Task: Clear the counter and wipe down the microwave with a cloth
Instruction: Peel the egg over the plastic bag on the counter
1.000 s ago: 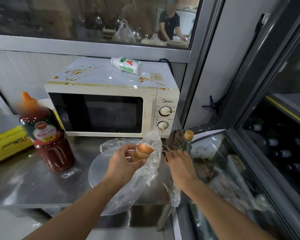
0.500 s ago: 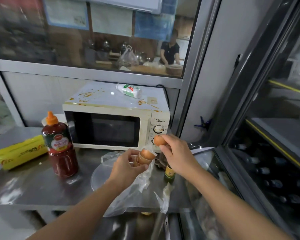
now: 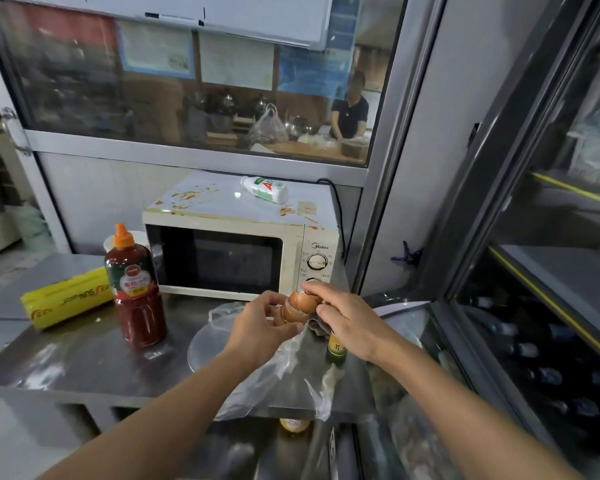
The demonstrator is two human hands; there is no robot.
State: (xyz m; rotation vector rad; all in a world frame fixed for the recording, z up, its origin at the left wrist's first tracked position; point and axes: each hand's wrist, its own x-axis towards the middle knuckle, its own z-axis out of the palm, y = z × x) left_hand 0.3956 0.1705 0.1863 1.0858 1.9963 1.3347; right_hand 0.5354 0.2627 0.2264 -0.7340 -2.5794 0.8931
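Item: stack of brown eggshells [image 3: 297, 308], upright before cream microwave [image 3: 239, 251] | my left hand [image 3: 260, 332] grips stack; right hand [image 3: 350, 323] pinches top shell, nearer.

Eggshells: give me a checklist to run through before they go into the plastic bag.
1. Eggshells stacked and held by the left hand: ok.
2. Right hand has a fingertip grip on the top shell: ok.
3. Plastic bag under the left hand, draped over the counter edge: ok.
4. Bag mouth open wide enough for the shells: cannot tell.
5. Small bottle standing close beside the bag, at risk of a knock: not ok.
6. Microwave top free for wiping: not ok, white bottle lying on it amid sauce stains.
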